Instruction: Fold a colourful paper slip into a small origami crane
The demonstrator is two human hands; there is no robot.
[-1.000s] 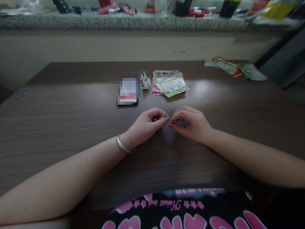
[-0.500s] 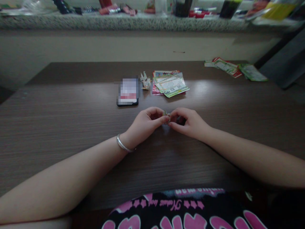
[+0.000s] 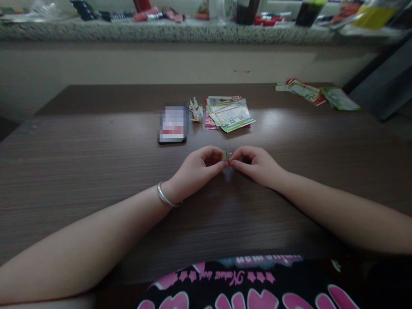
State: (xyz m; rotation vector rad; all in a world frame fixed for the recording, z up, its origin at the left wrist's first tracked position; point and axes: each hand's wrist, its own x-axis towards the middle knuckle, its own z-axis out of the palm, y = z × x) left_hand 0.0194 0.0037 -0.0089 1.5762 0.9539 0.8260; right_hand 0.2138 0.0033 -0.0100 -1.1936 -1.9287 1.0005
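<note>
Between both hands is a small piece of folded paper (image 3: 226,155), greenish with pale parts, held just above the table. My left hand (image 3: 206,163), with a silver bangle at its wrist, pinches the paper's left side between thumb and fingers. The thumb and fingertips of my right hand (image 3: 254,162) are closed on its right side. Much of the paper is hidden by the fingertips. Beyond the hands stand small folded paper shapes (image 3: 196,111), beside a stack of printed paper slips (image 3: 231,115).
A phone (image 3: 173,124) with a blurred-out screen lies left of the folded shapes. More printed slips (image 3: 305,91) are at the table's far right. Behind the brown table (image 3: 80,163), a granite ledge (image 3: 193,32) carries bottles, cups and other clutter.
The fingertips have shifted slightly on the folded paper, and the left thumb has drawn back a little, so more of the paper shows. Everything on the table stays in place.
</note>
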